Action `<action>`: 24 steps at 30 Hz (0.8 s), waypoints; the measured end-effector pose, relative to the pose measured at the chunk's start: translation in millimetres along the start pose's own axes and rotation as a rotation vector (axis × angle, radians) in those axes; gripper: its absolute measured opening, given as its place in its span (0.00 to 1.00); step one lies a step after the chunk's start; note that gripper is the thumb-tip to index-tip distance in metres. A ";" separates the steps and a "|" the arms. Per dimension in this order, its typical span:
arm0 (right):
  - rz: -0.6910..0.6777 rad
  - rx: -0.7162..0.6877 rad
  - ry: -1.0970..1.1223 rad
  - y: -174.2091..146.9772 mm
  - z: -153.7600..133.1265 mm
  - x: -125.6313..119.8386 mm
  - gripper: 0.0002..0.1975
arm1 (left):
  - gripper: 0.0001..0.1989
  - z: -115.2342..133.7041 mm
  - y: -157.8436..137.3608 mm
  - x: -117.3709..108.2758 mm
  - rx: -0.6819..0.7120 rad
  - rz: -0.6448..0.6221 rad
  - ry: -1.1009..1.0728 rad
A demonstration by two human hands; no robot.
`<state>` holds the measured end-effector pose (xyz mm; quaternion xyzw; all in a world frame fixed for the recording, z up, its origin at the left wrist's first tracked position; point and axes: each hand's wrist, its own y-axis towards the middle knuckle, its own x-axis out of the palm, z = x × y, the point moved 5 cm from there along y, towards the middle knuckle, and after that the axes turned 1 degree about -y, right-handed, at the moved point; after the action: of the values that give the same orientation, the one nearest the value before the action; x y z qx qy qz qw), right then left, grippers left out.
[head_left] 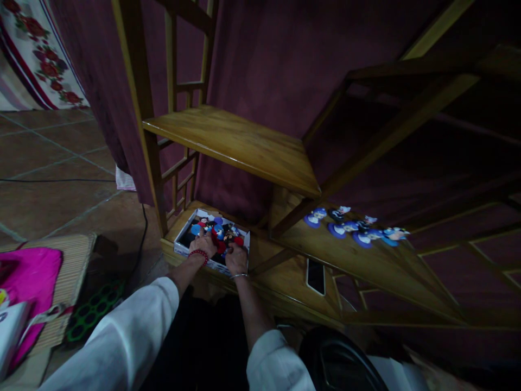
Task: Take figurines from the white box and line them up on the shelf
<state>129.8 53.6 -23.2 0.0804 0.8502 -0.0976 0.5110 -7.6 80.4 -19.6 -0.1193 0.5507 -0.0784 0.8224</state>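
A shallow white box (182,251) on the low wooden shelf holds several small figurines (220,233) in red, blue, black and white, jumbled together. My left hand (203,245), with a red bead bracelet at the wrist, reaches over the near side of the box; its fingers stretch down among the figurines. Close beside it, my right hand (236,259), wearing a pale bangle, dips into the box's right end. Its fingers are curled in, and what lies between them is hidden.
Several figurines on purple bases (343,229) stand on a raised shelf to the right. A phone (316,276) lies on the lower shelf. An upper shelf board (232,144) overhangs the box. A pink cloth (40,271) lies at left, and a black rounded object (342,358) is below.
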 end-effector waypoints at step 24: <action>0.024 -0.043 -0.046 -2.4 -2.0 -0.7 0.16 | 0.19 5.8 -19.0 -8.9 0.196 0.049 0.052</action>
<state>127.9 51.8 -21.4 0.0770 0.8391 -0.0749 0.5333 -5.5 65.1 -4.2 -0.0229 0.5642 -0.1147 0.8173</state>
